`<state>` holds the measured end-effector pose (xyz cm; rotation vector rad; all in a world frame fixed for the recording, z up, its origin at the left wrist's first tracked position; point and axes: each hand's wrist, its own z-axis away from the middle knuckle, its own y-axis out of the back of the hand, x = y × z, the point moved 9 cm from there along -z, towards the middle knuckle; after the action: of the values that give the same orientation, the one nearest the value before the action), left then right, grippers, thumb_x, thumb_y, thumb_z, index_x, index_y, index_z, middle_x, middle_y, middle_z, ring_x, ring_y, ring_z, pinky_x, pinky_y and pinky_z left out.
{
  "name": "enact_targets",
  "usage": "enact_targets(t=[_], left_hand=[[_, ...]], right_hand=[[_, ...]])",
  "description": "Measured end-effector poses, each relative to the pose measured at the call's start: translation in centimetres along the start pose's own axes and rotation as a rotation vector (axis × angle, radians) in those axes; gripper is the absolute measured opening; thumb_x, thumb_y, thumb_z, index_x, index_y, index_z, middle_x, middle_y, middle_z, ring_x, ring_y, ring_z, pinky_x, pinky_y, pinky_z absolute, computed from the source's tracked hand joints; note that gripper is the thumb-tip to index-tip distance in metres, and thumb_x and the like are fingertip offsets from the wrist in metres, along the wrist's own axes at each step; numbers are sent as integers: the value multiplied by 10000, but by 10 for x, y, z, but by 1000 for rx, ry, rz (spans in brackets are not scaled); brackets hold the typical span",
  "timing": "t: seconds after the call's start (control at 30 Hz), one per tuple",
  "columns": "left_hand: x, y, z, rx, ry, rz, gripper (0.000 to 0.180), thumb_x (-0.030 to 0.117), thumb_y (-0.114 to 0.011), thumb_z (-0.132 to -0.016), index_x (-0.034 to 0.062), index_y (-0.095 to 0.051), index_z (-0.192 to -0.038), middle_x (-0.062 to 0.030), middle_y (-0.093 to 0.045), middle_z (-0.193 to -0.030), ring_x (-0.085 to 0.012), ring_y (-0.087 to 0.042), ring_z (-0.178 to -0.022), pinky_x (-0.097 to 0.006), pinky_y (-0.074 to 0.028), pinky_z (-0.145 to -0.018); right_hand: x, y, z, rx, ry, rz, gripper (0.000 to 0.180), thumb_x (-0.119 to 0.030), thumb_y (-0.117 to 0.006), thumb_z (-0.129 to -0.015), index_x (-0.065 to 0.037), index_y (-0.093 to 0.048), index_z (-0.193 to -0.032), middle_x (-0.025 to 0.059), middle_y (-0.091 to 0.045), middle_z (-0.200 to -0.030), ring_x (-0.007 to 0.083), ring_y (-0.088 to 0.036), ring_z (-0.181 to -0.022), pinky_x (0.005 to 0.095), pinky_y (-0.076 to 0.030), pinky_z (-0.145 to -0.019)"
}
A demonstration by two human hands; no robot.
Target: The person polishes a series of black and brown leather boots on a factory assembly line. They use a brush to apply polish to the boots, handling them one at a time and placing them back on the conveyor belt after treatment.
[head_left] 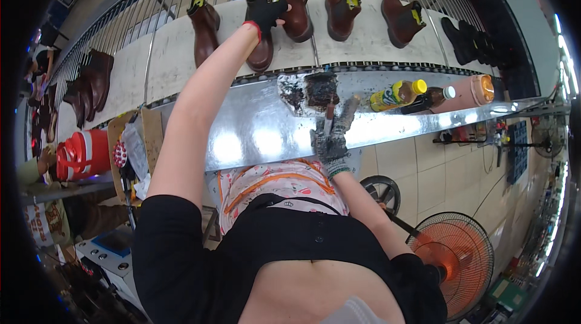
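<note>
My left hand (267, 16), in a black fingerless glove with a red cuff, is stretched out to the conveyor. Its fingers close on the side of a brown ankle boot (297, 10), which sits tilted beside another brown boot (260, 54) under my wrist. My right hand (331, 142), in a grey glove stained black, is low over the metal ledge (254, 124). A slim brown-handled tool (328, 119), like a small brush, sticks up from its grip; the working end cannot be made out. Just beyond lies a dark, soaked pad (321, 89) on a stained white cloth (290, 95).
More brown boots (344, 12) and black shoes (463, 42) stand along the conveyor (169, 51). Right of the pad are a yellow-capped bottle (393, 96), a white-capped bottle (433, 99) and a pink container (469, 94). A cardboard box (151, 136), red jug (85, 154) and fan (454, 263) are nearby.
</note>
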<state>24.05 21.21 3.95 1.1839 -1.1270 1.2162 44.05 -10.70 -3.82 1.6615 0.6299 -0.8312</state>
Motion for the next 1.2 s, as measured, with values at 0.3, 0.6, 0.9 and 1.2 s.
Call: enact_targets(t=[0.3, 0.6, 0.9, 1.2], left_hand=[[48, -32, 17, 531, -575, -387, 660, 459, -620, -786, -33, -451, -1192, -263, -470, -1242, -361, -469, -1152, -389, -379, -956], [-84, 32, 1, 337, 115, -837, 858, 477, -771, -523, 36, -433, -1177, -205, -520, -1133, -347, -550, -1039, -460, -457, -866], [-86, 60, -15, 190, 132, -723, 871, 494, -748, -549, -10, -434, -1185, -230, -556, -1120, -356, -558, -1038, -403, -457, -889], [-76, 130, 146, 33, 12, -436, 812, 353, -779, -566, -89, -467, -1172, -234, -583, -1098, -296, -589, -1010, -347, -469, -821]], right_hand=[[37, -12, 14, -68, -112, -170, 306, -164, -592, -831, -43, -523, -1103, 118, -565, -896, 257, -570, -698, 368, -460, -589], [18, -2, 10, -59, -26, 5, 341, -215, -604, -826, -33, -548, -1109, 156, -570, -962, 340, -562, -819, 441, -447, -702], [27, -16, 10, 1, 242, 278, 406, -219, -596, -828, -33, -489, -1172, 172, -553, -1035, 324, -557, -865, 421, -459, -725], [13, -2, 2, -54, -16, 93, 345, -247, -610, -810, -48, -531, -1080, 162, -569, -867, 319, -574, -720, 416, -465, -613]])
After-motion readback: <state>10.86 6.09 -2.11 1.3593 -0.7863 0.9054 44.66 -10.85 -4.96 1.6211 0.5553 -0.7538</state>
